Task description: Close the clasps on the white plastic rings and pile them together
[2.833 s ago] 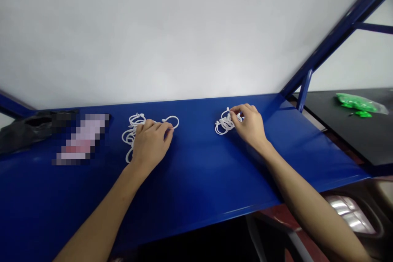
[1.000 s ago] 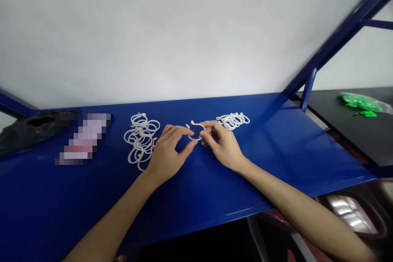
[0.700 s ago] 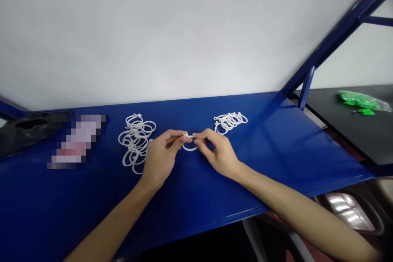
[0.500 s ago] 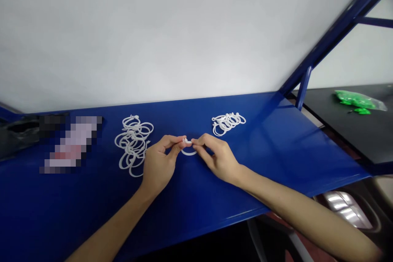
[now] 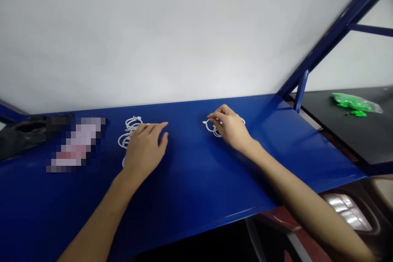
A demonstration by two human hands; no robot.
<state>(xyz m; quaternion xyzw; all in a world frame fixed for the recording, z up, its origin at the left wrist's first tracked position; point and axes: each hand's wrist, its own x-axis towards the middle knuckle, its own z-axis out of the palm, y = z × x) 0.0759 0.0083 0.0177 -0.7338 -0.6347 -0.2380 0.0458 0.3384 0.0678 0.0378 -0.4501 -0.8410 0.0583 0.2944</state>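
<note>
On the blue shelf (image 5: 196, 180) our left hand (image 5: 143, 149) lies flat, fingers spread, over the loose heap of white rings (image 5: 130, 129). Our right hand (image 5: 231, 128) curls onto the smaller stack (image 5: 211, 127); we cannot tell whether it pinches one. We judge this a ring-sorting step. Lifting a single ring calls for a fingertip pinch.

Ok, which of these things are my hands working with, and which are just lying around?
In hand: left ring pile under left hand; right ring pile under right hand.
Lying about: black cloth, green bag on the black table.
</note>
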